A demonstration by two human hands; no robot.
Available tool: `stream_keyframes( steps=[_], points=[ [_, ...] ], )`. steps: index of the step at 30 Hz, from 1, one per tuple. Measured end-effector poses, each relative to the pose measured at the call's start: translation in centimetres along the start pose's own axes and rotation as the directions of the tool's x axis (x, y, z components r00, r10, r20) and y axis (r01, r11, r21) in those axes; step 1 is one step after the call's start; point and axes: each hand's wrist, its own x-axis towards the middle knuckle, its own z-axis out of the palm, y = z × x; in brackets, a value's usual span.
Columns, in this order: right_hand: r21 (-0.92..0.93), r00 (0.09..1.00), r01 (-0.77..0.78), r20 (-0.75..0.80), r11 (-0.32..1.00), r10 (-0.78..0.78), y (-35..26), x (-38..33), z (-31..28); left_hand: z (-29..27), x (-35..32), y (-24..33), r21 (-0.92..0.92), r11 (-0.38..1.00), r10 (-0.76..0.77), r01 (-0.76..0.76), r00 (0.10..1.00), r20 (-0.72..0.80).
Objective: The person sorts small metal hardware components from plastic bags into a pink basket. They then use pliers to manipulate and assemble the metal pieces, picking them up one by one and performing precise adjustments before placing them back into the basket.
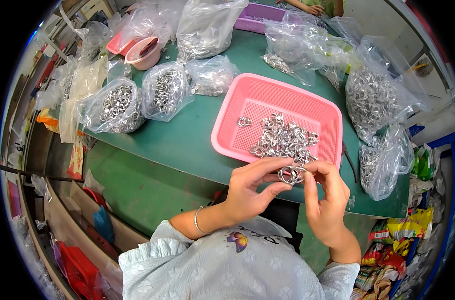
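Between my two hands, at the near rim of a pink plastic basket [280, 85], is a shiny silver metal ring piece [291, 174]. My left hand [255, 187] pinches it from the left with thumb and fingers. From the right, the thumb and fingertips of my right hand [327, 192] close on the same piece. Its exact kind is too small to make out. Inside the basket lies a heap of similar silver metal ring pieces [282, 137], with a small cluster [244, 121] apart on the left.
Clear bags of metal rings [120, 107] stand left on the green table [187, 145]; more bags [377, 97] are at the right. Pliers [351, 165] lie beside the basket. A pink bowl [143, 55] and purple tray [257, 20] sit farther back. Another person's hand [315, 10] shows at the far edge.
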Motion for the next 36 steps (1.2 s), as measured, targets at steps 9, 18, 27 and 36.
stream_keyframes(
  steps=[9, 18, 27, 36],
  points=[
    [0.099, 0.999, -0.026, 0.045, 0.995, 0.022, 0.8, -0.4, 0.5, 0.3, -0.6, -0.6, -0.032, 0.999, 0.007, -0.009, 0.998, -0.069],
    [0.111, 0.993, 0.119, 0.005, 0.987, -0.121, 1.2, 0.2, 0.2, -0.2, -0.2, -0.2, -0.071, 0.997, 0.024, -0.025, 1.000, -0.019],
    [0.625, 0.973, -0.158, -0.034, 0.765, 0.229, 1.2, -1.1, 1.9, 0.2, -0.7, -0.8, 0.008, 0.996, 0.087, -0.087, 0.992, -0.094],
    [-0.116, 0.933, 0.332, -0.108, 0.936, -0.344, 1.0, -0.5, 1.3, -0.4, -0.8, -0.1, 0.189, 0.970, 0.161, -0.150, 0.986, -0.046]
  ],
)
